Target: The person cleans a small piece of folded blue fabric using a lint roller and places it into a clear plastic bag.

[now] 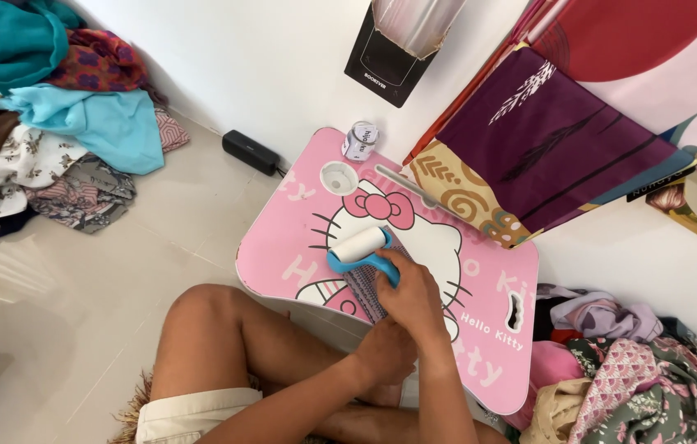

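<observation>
A left hand (385, 349) presses flat on a small patterned cloth (365, 284) at the pink desk's (283, 247) near edge as the right hand (410, 292) grips a blue lint roller (361, 248); uneven pressure could bunch the cloth. A small tin (359, 141) stands at the far edge.

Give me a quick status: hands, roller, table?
Right hand grips blue lint roller. Left hand pins folded cloth. Pink table, small jar clear of work.
</observation>
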